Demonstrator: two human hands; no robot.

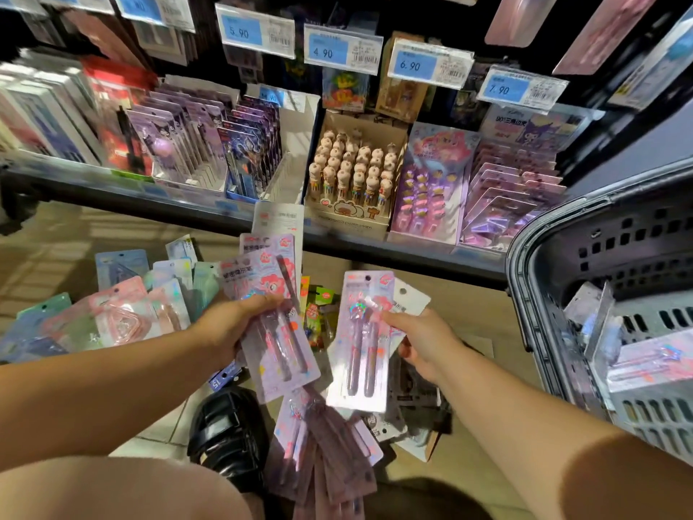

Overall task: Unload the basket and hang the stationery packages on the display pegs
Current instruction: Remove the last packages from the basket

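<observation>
Floor [472, 309], packs [359, 369] in left grip [225, 328], right grip [427, 343]

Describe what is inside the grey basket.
The grey basket holds a pink pen blister pack lying flat and a clear package standing on edge. Anything beneath them is covered; the basket's right part is out of frame.

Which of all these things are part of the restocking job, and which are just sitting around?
Part of the job: the left hand gripping a fan of pink pen packs; the right hand holding another pack; the grey basket with packs inside; packs spread on the floor.
Just lying about: the box of round-topped pens; blue price tags; a black shoe.
</observation>
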